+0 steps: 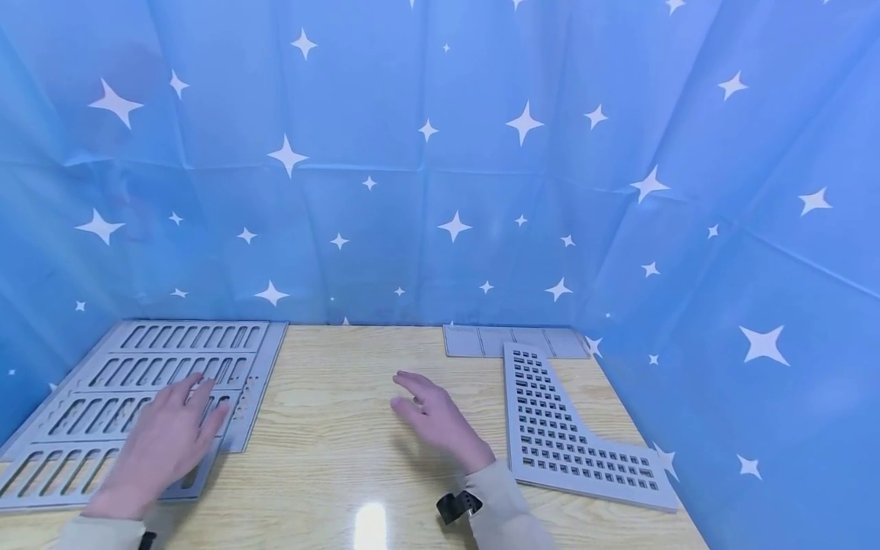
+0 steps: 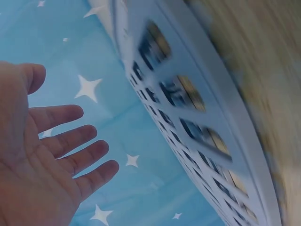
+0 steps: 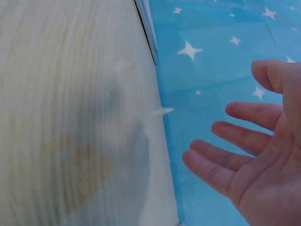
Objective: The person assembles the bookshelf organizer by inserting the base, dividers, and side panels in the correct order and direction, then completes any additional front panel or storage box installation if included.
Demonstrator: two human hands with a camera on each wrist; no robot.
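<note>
My left hand (image 1: 168, 439) hovers over a large grey slotted board (image 1: 250, 382) at the table's left side. Its fingers are spread and hold nothing; in the left wrist view a gap shows between the palm and the slotted board (image 2: 244, 127). Over the middle of the wooden table my right hand (image 1: 440, 416) is raised, fingers relaxed and nothing in them. Right of it lies a grey L-shaped board (image 1: 584, 462) with rows of small rectangular holes. The right wrist view shows that palm (image 3: 268, 188) apart from the tabletop.
A flat grey panel (image 1: 495, 344) divided by thin lines lies at the back right, partly under the L-shaped board's top end. Blue star-printed curtain (image 1: 385, 214) closes off the back and sides. Light wood tabletop (image 1: 330, 412) lies between the boards. A black band (image 1: 458, 506) is on my right wrist.
</note>
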